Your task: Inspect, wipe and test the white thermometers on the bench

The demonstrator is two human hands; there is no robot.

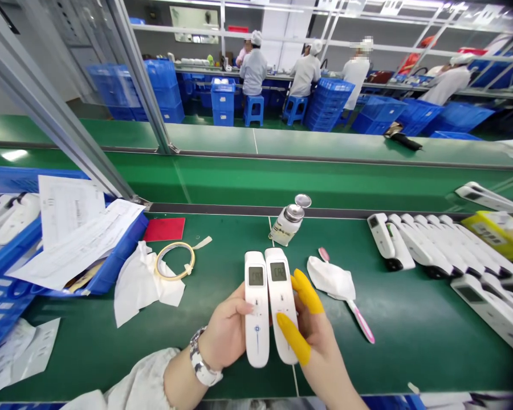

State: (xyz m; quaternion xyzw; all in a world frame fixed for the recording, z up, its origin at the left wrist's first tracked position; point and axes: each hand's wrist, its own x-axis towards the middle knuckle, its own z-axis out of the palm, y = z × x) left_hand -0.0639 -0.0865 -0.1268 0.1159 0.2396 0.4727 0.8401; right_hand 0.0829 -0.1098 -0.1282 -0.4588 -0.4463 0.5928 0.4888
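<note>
Two white infrared thermometers are held up side by side over the green bench, their small grey screens facing me. My left hand (228, 327) is closed round the left thermometer (257, 341), its thumb lying by the buttons. Yellow finger cots cover the thumb and a finger of my right hand (312, 324), which grips the right thermometer (281, 299). The upper ends of the two bodies nearly touch. My other fingers are hidden behind them. Beyond stands a white dispenser bottle (285, 225) with a metal top. A pink-handled brush (361, 322) wrapped in white cloth (332, 278) lies at the right.
At right lie rows of white thermometers (436, 242) and a yellow box (498, 233). Leftward are a tape roll (157, 267), white tissue (139, 285), a red card (165, 229) and a blue bin (130, 245) with papers. A metal post (74, 108) slants above. Several people work at a far bench.
</note>
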